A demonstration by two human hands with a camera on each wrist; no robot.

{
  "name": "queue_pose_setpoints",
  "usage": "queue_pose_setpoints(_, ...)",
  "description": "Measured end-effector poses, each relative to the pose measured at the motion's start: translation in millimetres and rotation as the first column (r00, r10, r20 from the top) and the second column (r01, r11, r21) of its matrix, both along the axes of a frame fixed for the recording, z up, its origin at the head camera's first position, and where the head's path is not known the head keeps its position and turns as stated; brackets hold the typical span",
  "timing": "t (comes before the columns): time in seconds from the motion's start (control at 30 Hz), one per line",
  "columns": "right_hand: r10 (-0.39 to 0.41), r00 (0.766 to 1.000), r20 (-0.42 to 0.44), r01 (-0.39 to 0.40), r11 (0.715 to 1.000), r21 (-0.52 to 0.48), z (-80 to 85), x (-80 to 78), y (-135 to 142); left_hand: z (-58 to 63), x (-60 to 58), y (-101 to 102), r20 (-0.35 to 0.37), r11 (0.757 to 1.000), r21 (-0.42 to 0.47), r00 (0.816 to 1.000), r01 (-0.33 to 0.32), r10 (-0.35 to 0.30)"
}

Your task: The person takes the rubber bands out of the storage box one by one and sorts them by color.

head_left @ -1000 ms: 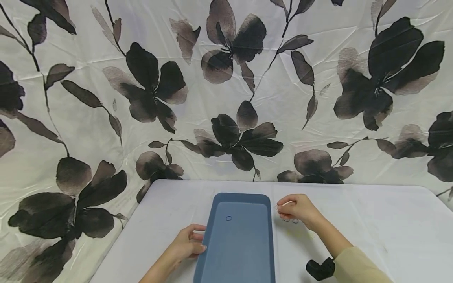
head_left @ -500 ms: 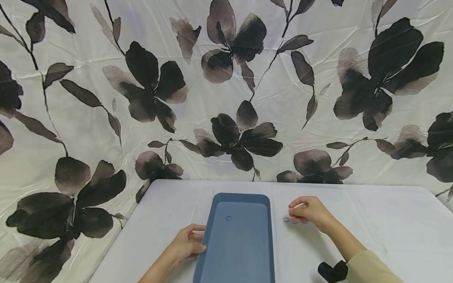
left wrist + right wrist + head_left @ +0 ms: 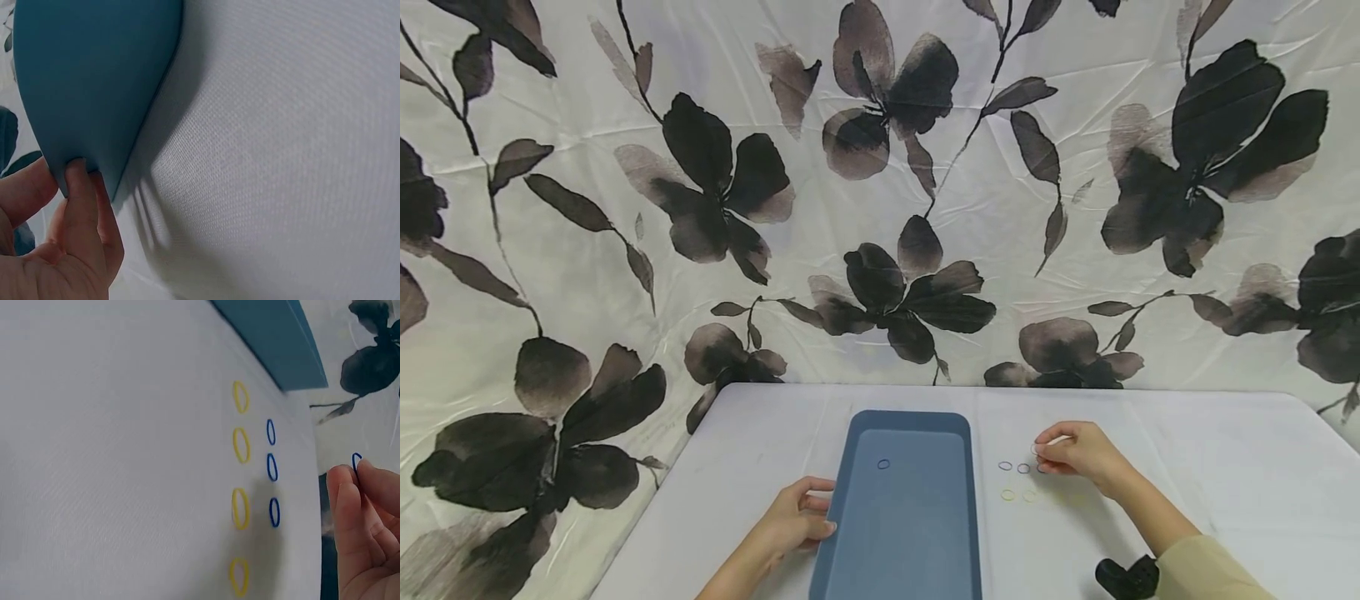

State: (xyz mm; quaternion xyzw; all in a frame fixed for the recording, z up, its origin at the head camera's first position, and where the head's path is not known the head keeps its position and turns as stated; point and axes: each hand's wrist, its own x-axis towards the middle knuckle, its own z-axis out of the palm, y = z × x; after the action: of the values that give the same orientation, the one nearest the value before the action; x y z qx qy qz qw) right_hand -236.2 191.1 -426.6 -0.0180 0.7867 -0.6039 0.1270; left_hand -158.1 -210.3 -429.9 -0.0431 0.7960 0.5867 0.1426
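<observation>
My left hand [image 3: 793, 517] grips the left rim of a blue rectangular tray [image 3: 913, 533], thumb and fingers pinching its edge in the left wrist view. Inside the tray lies a small dark blue ring [image 3: 879, 465] near the far end. My right hand [image 3: 1078, 454], to the right of the tray, pinches a thin blue ring [image 3: 354, 460] between thumb and fingertips, raised over the table. Below it in the right wrist view, three blue rings [image 3: 271, 514] lie in a row on the white cloth. Beside them runs a row of several yellow rings [image 3: 245, 509].
A white-covered table [image 3: 1225, 467] reaches back to a floral curtain [image 3: 970, 250]. A black strap-like object [image 3: 1127, 577] shows at the right forearm, next to a beige sleeve [image 3: 1206, 571].
My right hand has moved rightward, away from the tray, with the ring still pinched. More blue and yellow rings on the table have come into sight. The left hand stays on the tray.
</observation>
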Motion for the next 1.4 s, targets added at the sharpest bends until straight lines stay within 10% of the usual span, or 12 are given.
queue_pose_setpoints(1.4, -0.109, 0.994, 0.021, 0.099, 0.955, 0.278, -26.9, -0.1, 24.8, -3.5, 0.6, -1.4, -0.014, 0.999, 0.035, 1.000, -0.009, 0.009)
